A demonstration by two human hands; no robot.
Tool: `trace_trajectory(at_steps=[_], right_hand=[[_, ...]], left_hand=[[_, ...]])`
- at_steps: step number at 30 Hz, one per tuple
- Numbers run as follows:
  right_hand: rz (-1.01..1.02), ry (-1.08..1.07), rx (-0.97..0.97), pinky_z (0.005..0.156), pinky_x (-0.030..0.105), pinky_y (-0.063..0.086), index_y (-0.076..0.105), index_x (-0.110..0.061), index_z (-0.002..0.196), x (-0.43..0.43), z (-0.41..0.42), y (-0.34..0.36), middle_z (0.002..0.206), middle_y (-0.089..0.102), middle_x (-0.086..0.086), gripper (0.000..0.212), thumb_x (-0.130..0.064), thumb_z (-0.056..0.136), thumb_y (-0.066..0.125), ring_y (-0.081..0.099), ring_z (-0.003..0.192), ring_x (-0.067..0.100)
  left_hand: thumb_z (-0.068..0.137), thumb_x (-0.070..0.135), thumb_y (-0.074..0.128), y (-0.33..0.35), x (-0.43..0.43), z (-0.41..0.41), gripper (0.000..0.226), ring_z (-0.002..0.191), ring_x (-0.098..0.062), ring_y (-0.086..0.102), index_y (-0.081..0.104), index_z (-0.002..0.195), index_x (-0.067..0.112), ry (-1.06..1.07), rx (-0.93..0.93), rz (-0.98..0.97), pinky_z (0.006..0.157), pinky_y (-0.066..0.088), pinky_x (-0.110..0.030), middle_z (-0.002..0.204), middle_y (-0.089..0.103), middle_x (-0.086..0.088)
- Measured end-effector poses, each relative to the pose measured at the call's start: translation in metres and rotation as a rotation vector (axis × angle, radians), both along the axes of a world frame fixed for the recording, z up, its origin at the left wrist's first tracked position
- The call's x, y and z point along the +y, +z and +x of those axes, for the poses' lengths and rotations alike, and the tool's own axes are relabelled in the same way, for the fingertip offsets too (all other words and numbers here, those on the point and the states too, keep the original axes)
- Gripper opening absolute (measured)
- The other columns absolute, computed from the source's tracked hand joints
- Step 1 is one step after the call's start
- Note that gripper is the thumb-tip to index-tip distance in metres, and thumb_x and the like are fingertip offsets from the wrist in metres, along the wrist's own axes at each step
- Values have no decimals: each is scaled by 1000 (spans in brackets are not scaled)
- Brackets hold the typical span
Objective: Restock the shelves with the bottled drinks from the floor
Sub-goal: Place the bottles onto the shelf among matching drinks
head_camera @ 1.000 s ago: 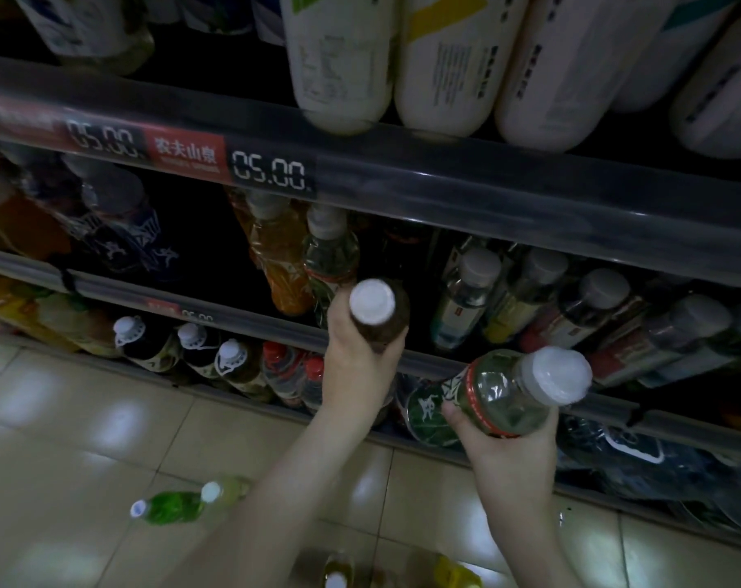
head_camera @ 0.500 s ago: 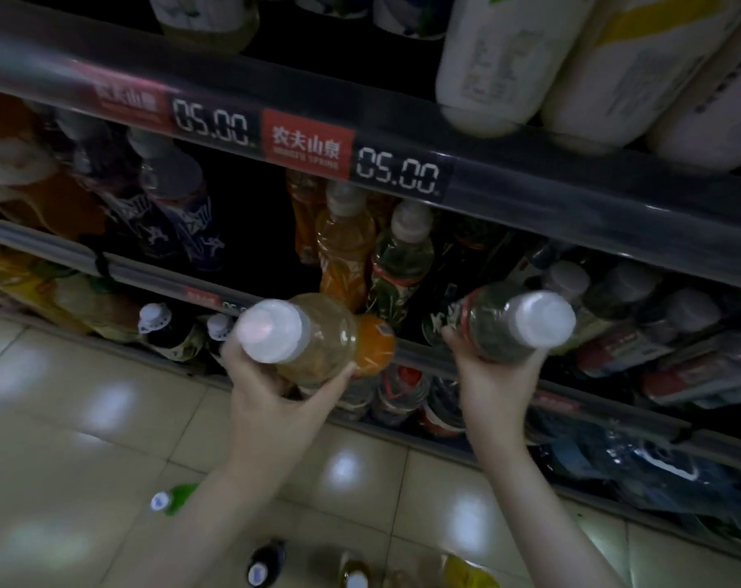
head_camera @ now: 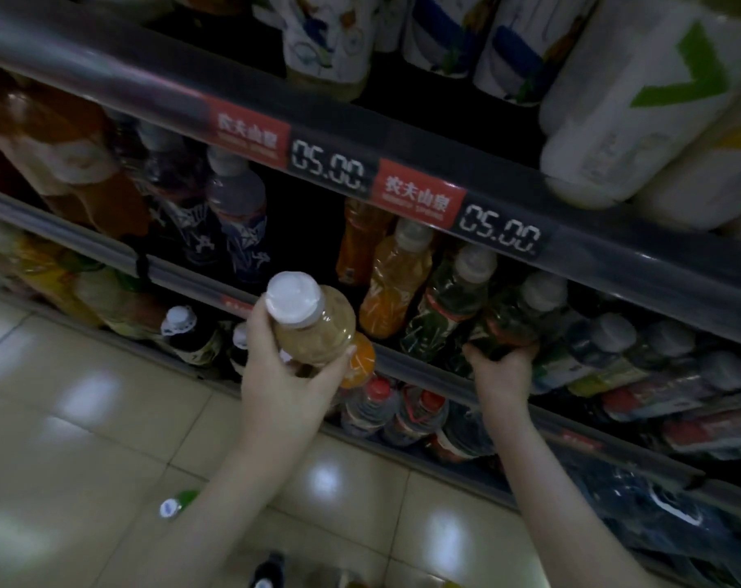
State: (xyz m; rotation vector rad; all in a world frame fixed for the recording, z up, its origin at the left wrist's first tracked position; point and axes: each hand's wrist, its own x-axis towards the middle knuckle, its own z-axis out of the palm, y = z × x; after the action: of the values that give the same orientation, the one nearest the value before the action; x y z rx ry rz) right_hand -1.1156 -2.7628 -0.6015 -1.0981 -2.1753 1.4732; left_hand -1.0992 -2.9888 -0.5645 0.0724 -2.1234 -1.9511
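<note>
- Gripping clear white-capped plastic bottle of amber drink (head_camera: pixel 317 333), left hand (head_camera: pixel 281 375) is curling round it.
- Right hand (head_camera: pixel 502 371) is clutching dark green-labelled bottle (head_camera: pixel 508 320) on middle shelf (head_camera: pixel 419 369).

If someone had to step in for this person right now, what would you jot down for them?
Left hand: fingers wrapped round a white-capped amber bottle, held in front of the middle shelf, not yet placed.
Right hand: grips the base of a green-labelled bottle, tilted in on that shelf beside a matching bottle.
Left to do: seat both, then fetch the green bottle and the dark bottle from the floor.
</note>
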Motion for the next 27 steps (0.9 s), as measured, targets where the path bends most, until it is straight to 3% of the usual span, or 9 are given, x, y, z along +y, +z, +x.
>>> trace_trajectory(at_steps=[4, 10, 12, 14, 19, 22, 24, 26, 27], right_hand=[[-13, -125, 85, 108, 25, 25, 21, -9, 144, -33, 11, -1, 139, 38, 5, 90, 2, 75, 77, 37, 133, 19], [-19, -178, 75, 115, 35, 24, 12, -8, 151, -89, 4, -5, 150, 29, 13, 100, 3, 75, 77, 30, 138, 25], [22, -154, 68, 115, 38, 28, 17, -7, 149, -98, -2, -5, 148, 31, 13, 94, 2, 76, 75, 32, 138, 27], [85, -77, 56, 113, 33, 27, 17, -8, 149, -107, -6, -3, 148, 29, 12, 91, 1, 79, 73, 28, 138, 25], [160, -42, -1, 103, 21, 24, 19, -7, 147, -113, -3, 3, 146, 29, 12, 83, -3, 82, 71, 25, 136, 22], [220, -35, -10, 103, 23, 27, 27, -5, 142, -115, 4, 13, 142, 33, 13, 73, -3, 83, 69, 27, 131, 23], [248, 18, -6, 103, 21, 26, 29, -8, 142, -115, 8, 23, 142, 34, 10, 70, -3, 84, 67, 26, 133, 21], [321, 114, -10, 105, 23, 24, 28, -12, 144, -110, 17, 34, 144, 32, 8, 68, -5, 87, 63, 22, 136, 19], [355, 171, -12, 105, 23, 23, 29, -14, 144, -105, 23, 40, 146, 32, 7, 65, -6, 88, 61, 21, 137, 18]], left_hand=[[71, 25, 82, 1, -7, -29, 89, 120, -4, 51, 22, 110, 79, 3, -6, -57, 98, 44, -26, 126, 45, 28], [77, 14, 79, -11, 2, -75, 76, 115, 6, 36, 27, 126, 42, -53, 53, -221, 90, 30, 3, 130, 38, 2], [79, 17, 77, -16, 7, -88, 73, 120, -5, 42, 33, 137, 23, -125, 21, -299, 95, 42, -18, 137, 40, -4], [80, 21, 74, -19, 13, -99, 77, 121, -28, 50, 30, 143, 13, -190, -7, -436, 86, 50, -41, 141, 40, -11], [83, 31, 68, -16, 31, -120, 85, 107, -46, 55, 19, 150, 12, -163, -31, -606, 70, 51, -45, 143, 35, -19], [85, 25, 68, -20, 35, -113, 88, 114, -46, 52, 12, 152, 15, -163, -40, -616, 68, 51, -43, 148, 28, -20], [86, 20, 69, -21, 36, -99, 95, 128, -45, 42, 2, 153, 20, -165, -101, -563, 82, 52, -46, 153, 17, -20], [88, 25, 67, -19, 39, -75, 97, 140, -41, 26, -4, 153, 19, -179, -198, -527, 103, 42, -48, 156, 9, -20], [90, 28, 65, -15, 40, -60, 94, 141, -39, 24, -4, 152, 17, -205, -235, -524, 105, 39, -46, 156, 9, -19]])
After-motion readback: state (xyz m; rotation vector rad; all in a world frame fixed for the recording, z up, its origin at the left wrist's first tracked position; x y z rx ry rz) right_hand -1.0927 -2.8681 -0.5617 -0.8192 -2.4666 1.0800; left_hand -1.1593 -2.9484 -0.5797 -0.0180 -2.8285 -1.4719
